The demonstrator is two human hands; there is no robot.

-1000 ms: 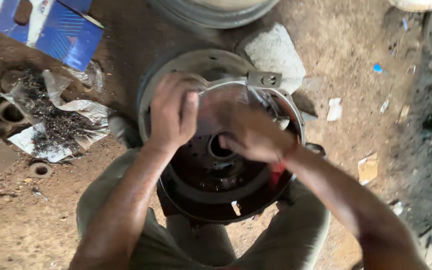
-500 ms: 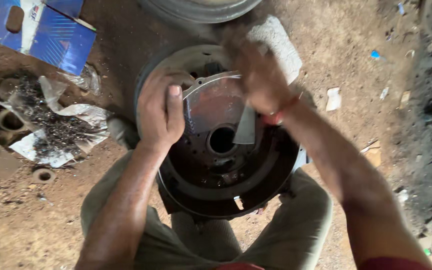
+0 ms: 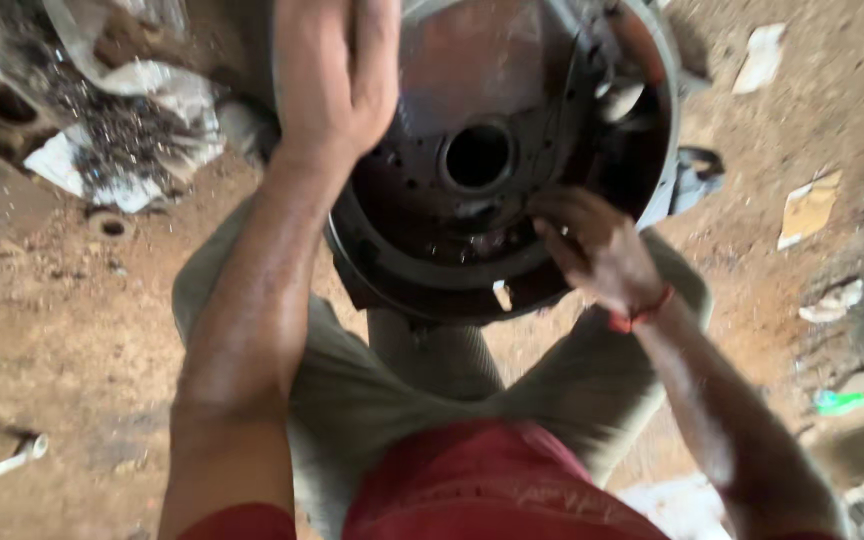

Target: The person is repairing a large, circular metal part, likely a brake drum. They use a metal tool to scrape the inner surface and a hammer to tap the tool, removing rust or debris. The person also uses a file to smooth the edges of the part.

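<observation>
Head view, left hand [image 3: 337,75] on brake drum [image 3: 472,160], tan card scrap [image 3: 809,208] right

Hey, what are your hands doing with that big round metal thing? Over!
Left hand flat on drum rim. Right hand reaching inside, holding nothing visible. Nothing blocking.

drum [image 3: 432,260]: dark matt rusty metal; ground [image 3: 82,300]: rough dirt

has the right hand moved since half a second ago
Yes. The right hand has dropped from the far rim of the round metal drum to the near side, below its centre hole.
</observation>
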